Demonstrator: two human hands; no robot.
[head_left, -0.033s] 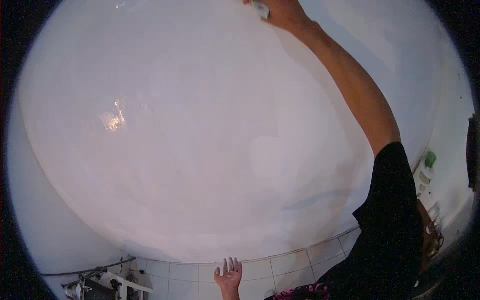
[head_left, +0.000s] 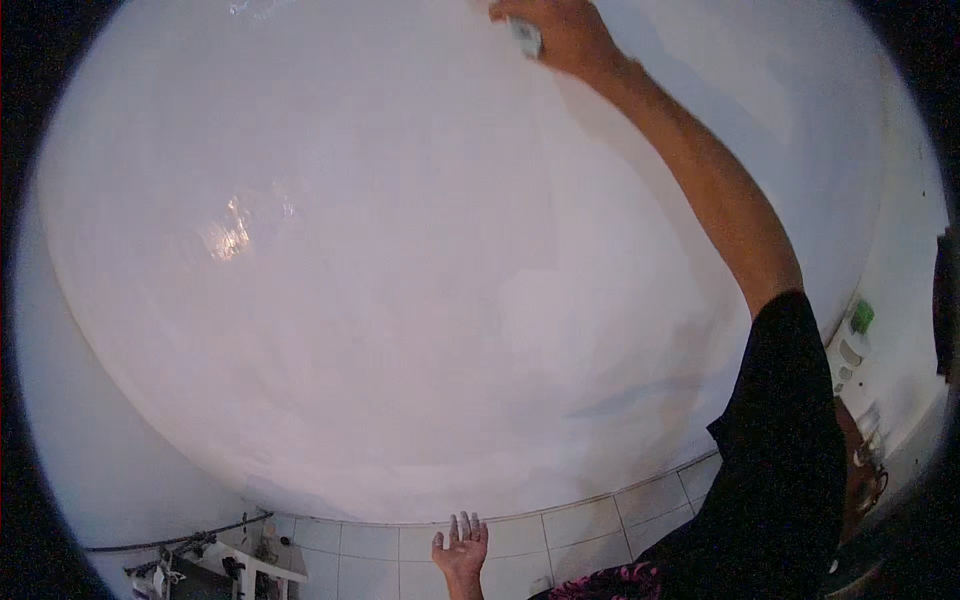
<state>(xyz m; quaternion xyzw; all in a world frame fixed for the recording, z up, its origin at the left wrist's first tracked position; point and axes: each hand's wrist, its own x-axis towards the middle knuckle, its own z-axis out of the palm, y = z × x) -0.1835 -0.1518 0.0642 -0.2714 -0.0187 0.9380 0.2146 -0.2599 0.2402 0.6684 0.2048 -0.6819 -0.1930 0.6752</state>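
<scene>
- Right hand (head_left: 572, 38): raised to the far side of the view, right of centre; fingers bent and closed around a pale item, tips partly cut off by the picture edge.
- Pale item (head_left: 525, 37): whitish-grey, small, held in the right hand, in front of the far part of the white wall; its exact kind is unclear, and whether it touches the wall cannot be told.
- Right forearm (head_left: 705, 170): bare, running from the hand down the right side to a black sleeve (head_left: 780, 400).
- Left hand (head_left: 461, 553): low in the near part of the view, about centre; palm showing, fingers extended and spread open, whitish residue on the fingertips.
- White wall (head_left: 400, 320): fills most of the view; a shiny patch (head_left: 230, 240) reflects light on the left, and a bluish-grey streak (head_left: 640, 395) lies near right, shadow or mark not determinable.
- Tiled floor (head_left: 368, 543): pale, with thin joints, along the near edge of the wall.
- Near left: a dark rod (head_left: 180, 540) lies slantwise beside a white frame (head_left: 262, 567) and mixed clutter, too dim to identify.
- Right: a green item (head_left: 862, 316) just beside a white piece (head_left: 847, 357) with grey shapes on it.
- Near edge: dark cloth with a pink pattern (head_left: 610, 582), left of the sleeve.
</scene>
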